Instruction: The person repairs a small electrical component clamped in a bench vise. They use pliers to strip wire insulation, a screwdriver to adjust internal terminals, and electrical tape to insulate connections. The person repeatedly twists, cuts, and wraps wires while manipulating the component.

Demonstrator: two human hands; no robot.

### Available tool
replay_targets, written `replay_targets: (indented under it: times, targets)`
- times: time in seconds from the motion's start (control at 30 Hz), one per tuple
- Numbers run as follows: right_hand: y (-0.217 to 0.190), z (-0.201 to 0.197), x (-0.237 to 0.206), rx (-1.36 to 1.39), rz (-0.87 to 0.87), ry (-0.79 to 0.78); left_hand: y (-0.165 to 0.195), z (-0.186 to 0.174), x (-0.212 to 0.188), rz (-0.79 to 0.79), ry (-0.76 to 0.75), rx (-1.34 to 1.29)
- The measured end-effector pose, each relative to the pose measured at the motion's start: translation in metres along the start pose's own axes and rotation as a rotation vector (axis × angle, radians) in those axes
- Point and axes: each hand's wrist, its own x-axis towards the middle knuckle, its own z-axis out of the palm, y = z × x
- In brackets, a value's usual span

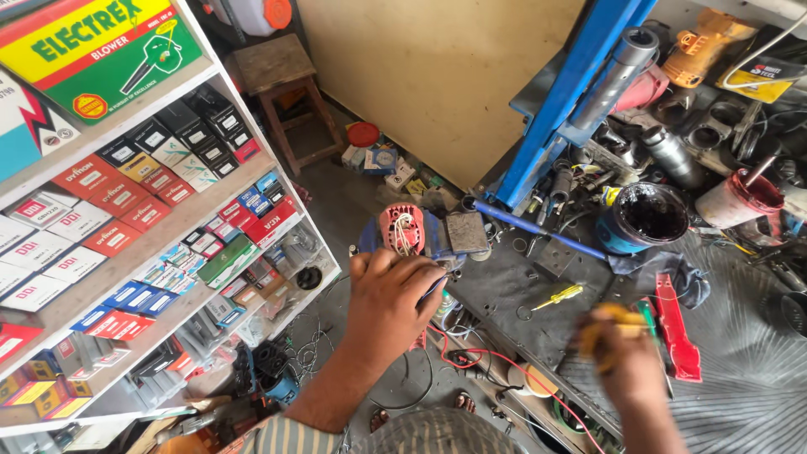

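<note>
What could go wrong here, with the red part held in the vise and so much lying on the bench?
1. The left hand covers the red motor housing in the blue bench vise; its thin white wires might get snagged.
2. The right hand is blurred, holding a yellow tool near the open tin of black grease, which it might knock.
</note>
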Motion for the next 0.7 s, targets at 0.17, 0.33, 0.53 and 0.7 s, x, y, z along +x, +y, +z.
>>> replay_targets:
  times: [0.17, 0.33, 0.53, 0.7]
  targets:
    - [-0.035, 0.106, -0.03, 0.024, -0.003, -0.263, 0.001, 0.002, 0.0, -0.01, 0.01, 0.005]
    - [-0.086, 0.157, -0.048, -0.055, -0.083, -0.281, 0.001, 0.003, -0.002, -0.015, -0.008, -0.004]
    - [-0.111, 0.165, -0.06, -0.055, -0.294, -0.306, 0.003, 0.007, -0.003, -0.033, 0.013, 0.028]
    - [-0.113, 0.168, -0.064, -0.057, -0.235, -0.318, 0.004, 0.008, -0.004, -0.035, 0.027, 0.036]
